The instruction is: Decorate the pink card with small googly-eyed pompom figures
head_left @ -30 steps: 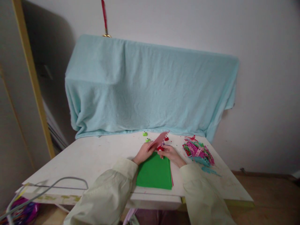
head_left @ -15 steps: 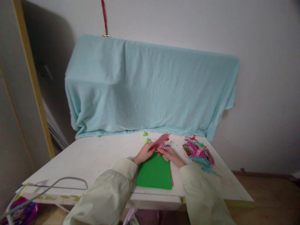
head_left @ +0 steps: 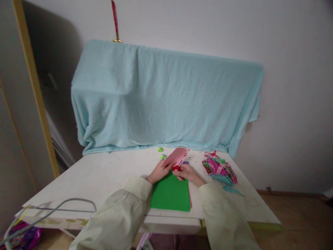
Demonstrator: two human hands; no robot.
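Note:
My left hand (head_left: 158, 172) is closed on a pink sheet (head_left: 174, 157) with rows of small holes along its far and right edges. The sheet is held up at a slant over the table. My right hand (head_left: 189, 173) grips a small red hole punch (head_left: 176, 168) at the sheet's lower right edge; the fingers cover part of it. Beneath both hands lies a green sheet (head_left: 170, 194), with a red edge showing from under its right side. Behind the pink sheet sit small green punches with eyes (head_left: 163, 157), and a purple piece (head_left: 186, 162) lies beside it.
A heap of colourful perforated strips (head_left: 220, 168) lies on the right of the white table (head_left: 111, 170), with blue scraps (head_left: 232, 190) near it. A light blue cloth (head_left: 166, 97) hangs behind. A grey cable (head_left: 70, 199) loops over the front left edge.
The pink sheet has turned so more of its face and holed edge shows. The red punch in my right hand has come into clearer view at the sheet's near end.

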